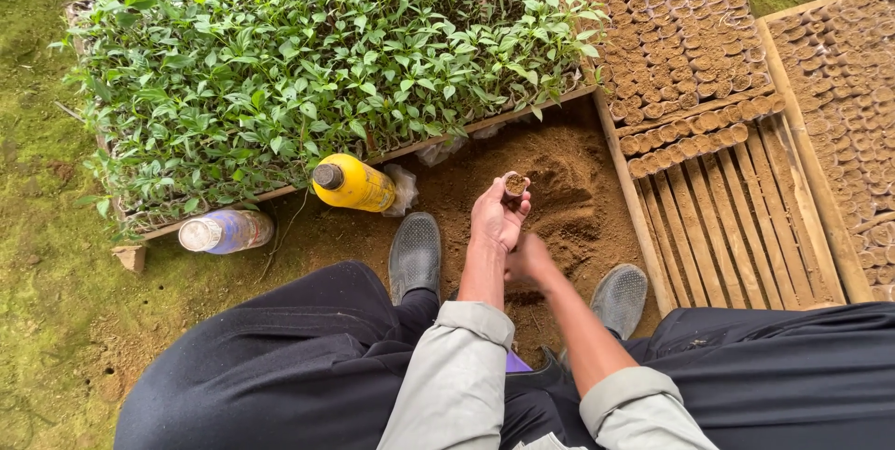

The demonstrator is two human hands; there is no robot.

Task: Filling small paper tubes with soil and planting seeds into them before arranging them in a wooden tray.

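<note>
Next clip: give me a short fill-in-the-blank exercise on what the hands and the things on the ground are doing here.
1. The left hand holds up a small pot filled with ____.
2. The right hand reaches down into the loose ____ soil.
3. The yellow bottle lies beside a tray of green ____.
4. Rows of filled pots sit on a ____ slatted rack.

Missing words: soil; brown; seedlings; wooden

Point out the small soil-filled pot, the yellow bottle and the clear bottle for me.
small soil-filled pot point(514, 184), head view, on the soil at its open top, held in the left hand point(497, 220).
yellow bottle point(357, 184), head view, on the middle of its body.
clear bottle point(228, 231), head view, on its side.
</note>
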